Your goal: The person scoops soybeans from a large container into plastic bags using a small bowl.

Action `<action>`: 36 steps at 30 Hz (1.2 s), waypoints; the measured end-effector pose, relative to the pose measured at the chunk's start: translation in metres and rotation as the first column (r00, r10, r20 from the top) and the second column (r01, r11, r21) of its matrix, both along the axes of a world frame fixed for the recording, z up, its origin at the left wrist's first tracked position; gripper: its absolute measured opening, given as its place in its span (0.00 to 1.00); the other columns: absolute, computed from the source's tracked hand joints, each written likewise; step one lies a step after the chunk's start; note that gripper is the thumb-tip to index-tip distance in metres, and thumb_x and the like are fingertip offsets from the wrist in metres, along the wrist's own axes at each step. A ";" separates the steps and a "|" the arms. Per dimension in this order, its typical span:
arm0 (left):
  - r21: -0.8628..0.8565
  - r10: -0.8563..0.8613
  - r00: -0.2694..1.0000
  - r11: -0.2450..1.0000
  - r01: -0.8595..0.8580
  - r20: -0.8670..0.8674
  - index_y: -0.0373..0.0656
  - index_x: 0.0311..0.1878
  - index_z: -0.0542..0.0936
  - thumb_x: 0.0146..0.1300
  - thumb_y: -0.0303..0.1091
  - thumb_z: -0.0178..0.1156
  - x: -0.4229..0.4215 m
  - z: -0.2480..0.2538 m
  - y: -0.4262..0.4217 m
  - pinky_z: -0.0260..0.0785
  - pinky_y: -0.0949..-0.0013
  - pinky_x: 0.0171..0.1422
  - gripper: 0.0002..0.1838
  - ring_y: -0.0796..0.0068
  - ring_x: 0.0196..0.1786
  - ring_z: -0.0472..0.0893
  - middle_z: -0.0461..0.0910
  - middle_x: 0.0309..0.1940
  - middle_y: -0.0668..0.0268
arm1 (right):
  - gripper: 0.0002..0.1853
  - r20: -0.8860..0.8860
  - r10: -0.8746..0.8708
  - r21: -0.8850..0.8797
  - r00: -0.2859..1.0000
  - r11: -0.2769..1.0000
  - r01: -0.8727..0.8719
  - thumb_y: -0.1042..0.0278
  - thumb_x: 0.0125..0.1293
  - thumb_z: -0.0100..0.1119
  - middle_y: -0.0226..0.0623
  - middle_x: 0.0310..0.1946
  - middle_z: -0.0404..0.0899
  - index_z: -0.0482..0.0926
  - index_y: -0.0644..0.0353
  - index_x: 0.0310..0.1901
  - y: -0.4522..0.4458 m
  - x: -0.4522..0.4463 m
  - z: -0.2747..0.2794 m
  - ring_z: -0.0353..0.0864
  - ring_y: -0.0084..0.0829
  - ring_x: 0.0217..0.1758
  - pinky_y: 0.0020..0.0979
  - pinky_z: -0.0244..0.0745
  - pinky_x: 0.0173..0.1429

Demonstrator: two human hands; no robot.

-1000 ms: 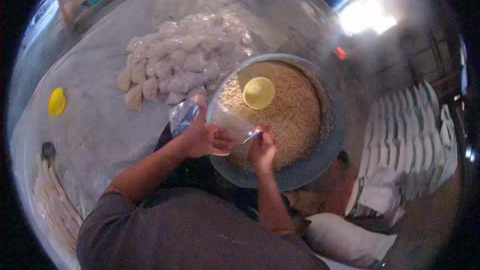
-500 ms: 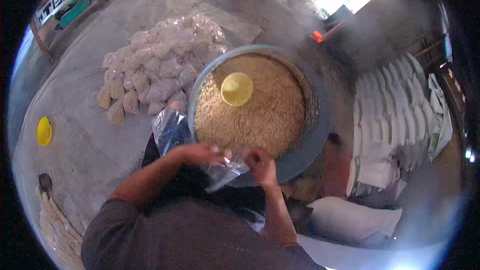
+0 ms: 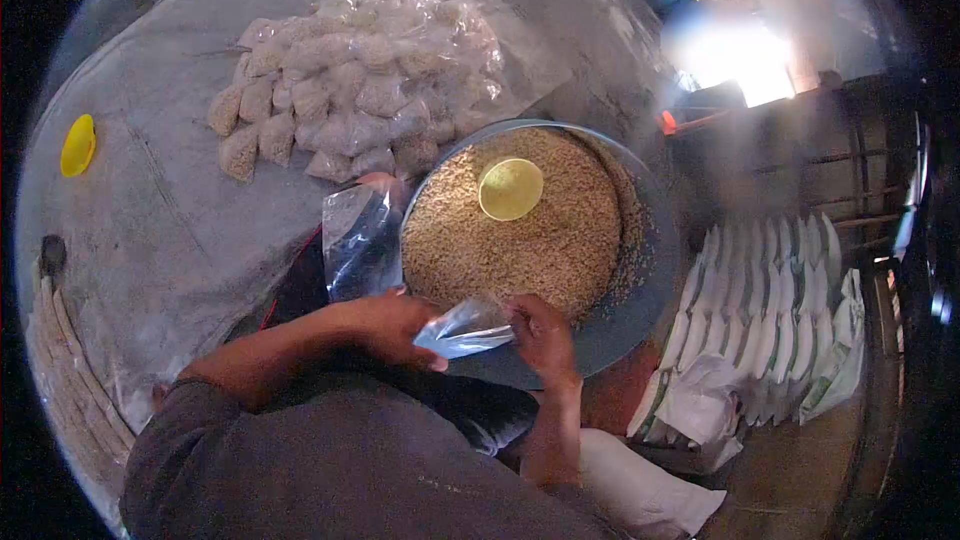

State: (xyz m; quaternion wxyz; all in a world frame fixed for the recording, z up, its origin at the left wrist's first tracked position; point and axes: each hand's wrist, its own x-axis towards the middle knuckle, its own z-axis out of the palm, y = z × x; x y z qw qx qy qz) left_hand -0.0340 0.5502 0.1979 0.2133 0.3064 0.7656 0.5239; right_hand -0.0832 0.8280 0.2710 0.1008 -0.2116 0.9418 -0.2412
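A clear plastic bag (image 3: 468,330) stretches between my two hands at the near edge of a wide grey tub (image 3: 640,325). My left hand (image 3: 398,328) grips the bag's left side, fingers closed on it. At the bag's right end, my right hand (image 3: 545,338) pinches the plastic near its edge. Loose beige grains or beans (image 3: 510,265) fill much of the tub, and a pale yellow bowl (image 3: 511,190) rests on them, beyond my hands. More clear plastic bags (image 3: 362,240) lie over my knee, left of the tub.
Many filled clear bags (image 3: 350,85) are heaped on the grey floor sheet (image 3: 160,240) beyond the tub. A bright yellow bowl (image 3: 78,146) sits far left. White sacks (image 3: 755,310) stand stacked at right, with a full white sack (image 3: 640,485) lying nearer me.
My view has turned, shifting the tub and heap. The bag between my hands is now pulled out flatter and more level; both hands keep hold of it.
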 end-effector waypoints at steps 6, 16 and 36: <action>0.020 0.175 0.984 0.985 -0.174 -0.035 0.41 0.48 0.79 0.67 0.40 0.63 -0.023 -0.019 0.020 0.77 0.54 0.44 0.14 0.51 0.42 0.86 0.85 0.38 0.52 | 0.05 0.037 0.104 0.074 0.994 0.992 -0.106 0.73 0.65 0.64 0.41 0.36 0.84 0.81 0.59 0.42 -0.008 -0.007 0.020 0.85 0.40 0.39 0.38 0.78 0.46; 0.164 0.513 0.854 0.853 -0.495 -0.089 0.40 0.63 0.74 0.71 0.40 0.58 -0.003 -0.017 0.015 0.68 0.47 0.59 0.22 0.45 0.55 0.77 0.79 0.49 0.50 | 0.07 0.005 0.351 0.112 0.937 0.930 -0.349 0.64 0.68 0.59 0.44 0.38 0.84 0.80 0.56 0.43 -0.039 -0.039 0.022 0.84 0.50 0.42 0.48 0.78 0.47; -0.052 0.626 0.717 0.763 -0.644 0.306 0.39 0.41 0.76 0.78 0.46 0.49 0.020 -0.041 0.038 0.70 0.56 0.40 0.18 0.58 0.29 0.75 0.75 0.26 0.57 | 0.46 0.298 -0.531 -0.700 0.793 0.443 0.560 0.53 0.59 0.77 0.39 0.55 0.72 0.56 0.54 0.72 -0.033 -0.226 -0.235 0.70 0.35 0.60 0.39 0.72 0.60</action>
